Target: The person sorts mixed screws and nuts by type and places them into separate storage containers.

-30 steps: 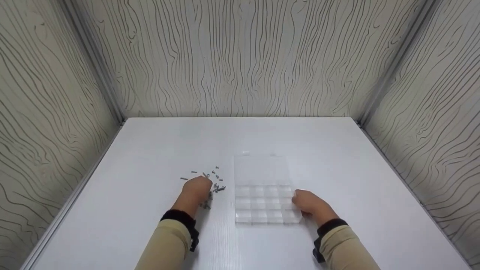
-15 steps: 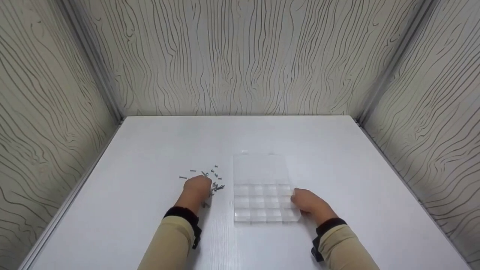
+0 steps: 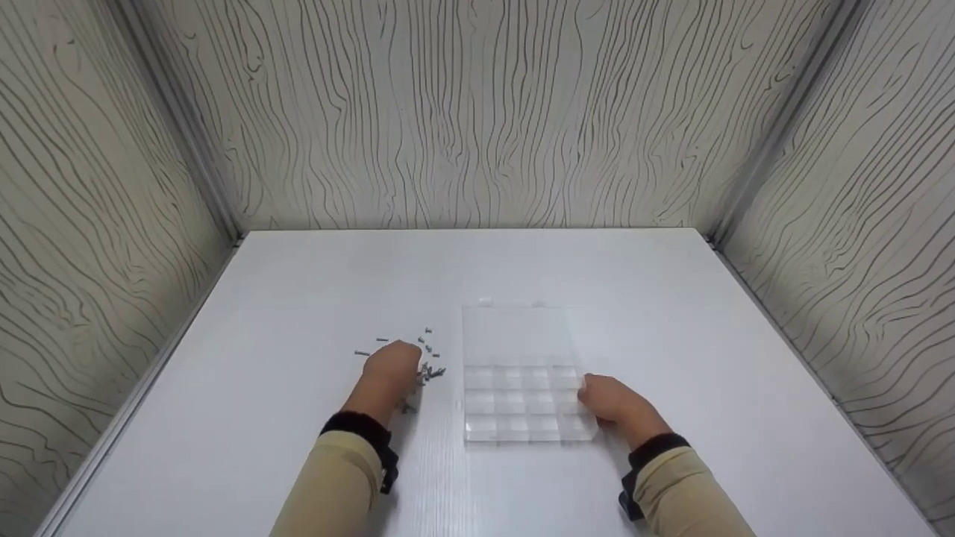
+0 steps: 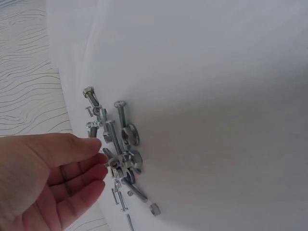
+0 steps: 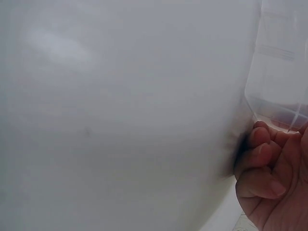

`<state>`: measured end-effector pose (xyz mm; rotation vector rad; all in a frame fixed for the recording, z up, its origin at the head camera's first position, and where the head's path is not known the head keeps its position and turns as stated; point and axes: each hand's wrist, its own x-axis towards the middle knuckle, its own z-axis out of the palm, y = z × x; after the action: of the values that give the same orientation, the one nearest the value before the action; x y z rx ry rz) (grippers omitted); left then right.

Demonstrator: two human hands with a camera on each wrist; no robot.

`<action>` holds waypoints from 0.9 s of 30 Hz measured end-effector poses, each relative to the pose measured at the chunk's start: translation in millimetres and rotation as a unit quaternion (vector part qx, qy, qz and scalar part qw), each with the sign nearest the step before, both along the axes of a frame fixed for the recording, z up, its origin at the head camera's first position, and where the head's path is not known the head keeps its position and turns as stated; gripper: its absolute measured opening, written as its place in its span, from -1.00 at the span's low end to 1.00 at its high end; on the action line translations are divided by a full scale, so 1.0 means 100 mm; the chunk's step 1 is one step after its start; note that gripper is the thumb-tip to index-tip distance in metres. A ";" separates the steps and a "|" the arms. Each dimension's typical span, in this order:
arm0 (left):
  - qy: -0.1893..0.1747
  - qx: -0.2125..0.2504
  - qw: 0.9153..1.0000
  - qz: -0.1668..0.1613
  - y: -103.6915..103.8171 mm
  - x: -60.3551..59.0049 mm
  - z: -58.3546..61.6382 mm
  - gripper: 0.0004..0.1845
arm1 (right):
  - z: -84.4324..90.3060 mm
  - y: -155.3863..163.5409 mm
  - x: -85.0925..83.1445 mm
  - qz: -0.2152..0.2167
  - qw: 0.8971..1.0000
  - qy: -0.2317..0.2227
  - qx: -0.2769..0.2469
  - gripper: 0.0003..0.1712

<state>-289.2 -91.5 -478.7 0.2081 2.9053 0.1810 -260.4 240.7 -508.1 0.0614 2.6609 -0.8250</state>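
You have a plain white surface (image 3: 298,298) under a clear, colourless box (image 3: 515,373) with a grid of compartments. Left of the box lie shiny silver screws (image 4: 120,144). Your sleeves (image 3: 336,485) are tan with black cuffs. The walls (image 3: 477,112) are beige with dark wavy grain lines.

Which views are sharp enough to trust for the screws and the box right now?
Left wrist: screws sharp, evenly lit, soft shadows. Head: clear organizer box nearly washes into the white table. Right wrist: mostly a blurred white surface; only the box corner and fingers read.
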 end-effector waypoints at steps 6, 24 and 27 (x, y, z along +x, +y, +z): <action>0.052 0.049 0.997 -0.006 0.14 -0.02 0.02 -0.88 | 0.01 0.02 0.01 0.009 1.000 0.009 0.007 -0.63; 0.117 0.065 0.990 -0.054 0.62 -0.04 -0.01 -0.96 | 0.04 -0.03 0.05 0.012 0.999 0.019 0.024 -0.59; 0.122 0.051 0.990 -0.053 0.67 -0.05 -0.04 -0.97 | 0.06 -0.06 0.06 0.006 1.000 0.019 0.021 -0.57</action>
<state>-293.8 -24.7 -482.8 0.4288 3.1184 0.3082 -254.8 235.1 -502.4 0.0407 2.7122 -0.7733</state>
